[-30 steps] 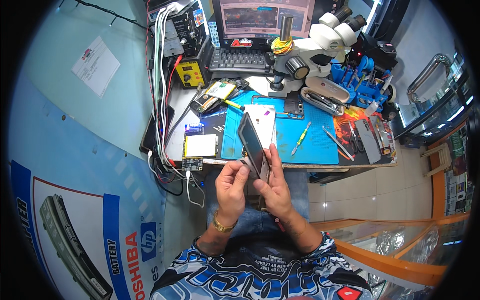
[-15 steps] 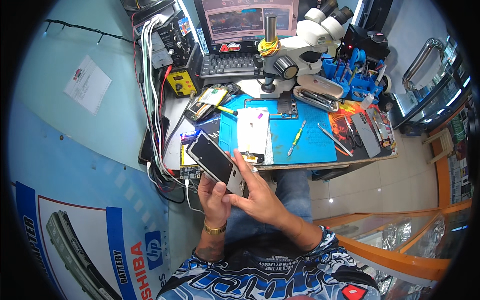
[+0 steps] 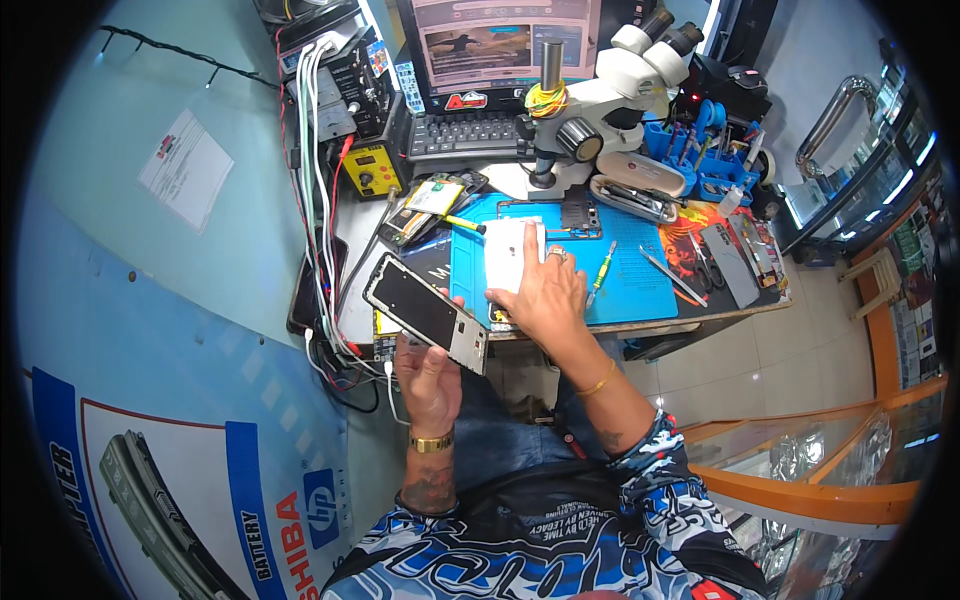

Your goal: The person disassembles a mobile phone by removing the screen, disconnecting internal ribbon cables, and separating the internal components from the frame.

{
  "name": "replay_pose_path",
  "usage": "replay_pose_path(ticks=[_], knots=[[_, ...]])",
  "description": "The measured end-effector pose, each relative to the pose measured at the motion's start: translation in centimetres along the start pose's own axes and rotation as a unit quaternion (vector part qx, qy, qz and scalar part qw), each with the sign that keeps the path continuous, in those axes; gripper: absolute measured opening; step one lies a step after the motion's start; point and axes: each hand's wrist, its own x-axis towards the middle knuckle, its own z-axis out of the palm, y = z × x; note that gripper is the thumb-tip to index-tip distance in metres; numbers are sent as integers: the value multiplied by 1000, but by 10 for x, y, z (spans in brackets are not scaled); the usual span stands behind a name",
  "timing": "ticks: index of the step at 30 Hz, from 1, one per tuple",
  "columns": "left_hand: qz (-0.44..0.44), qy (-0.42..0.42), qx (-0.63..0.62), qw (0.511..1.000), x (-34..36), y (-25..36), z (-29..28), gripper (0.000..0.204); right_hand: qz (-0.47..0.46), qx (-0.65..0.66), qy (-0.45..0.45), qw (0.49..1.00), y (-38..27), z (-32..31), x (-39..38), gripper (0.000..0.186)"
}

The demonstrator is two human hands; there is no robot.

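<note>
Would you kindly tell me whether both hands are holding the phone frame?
No, only the left hand holds the phone frame, while the right hand is over the white panel.

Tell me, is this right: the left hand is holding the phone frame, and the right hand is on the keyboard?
Not quite: you've mixed up where the right hand is. The head view shows it at the white panel on the blue mat. The left hand is indeed holding the phone frame.
</note>
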Motion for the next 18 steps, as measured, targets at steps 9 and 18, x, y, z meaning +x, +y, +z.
replay_pose_path(ticks=[9, 18], knots=[[-31, 10, -6, 999, 3, 2, -11, 59, -1, 42, 64, 997, 22, 3, 2, 108], [-80, -35, 8, 996, 11, -5, -2, 63, 71, 644, -115, 753, 78, -20, 12, 53]])
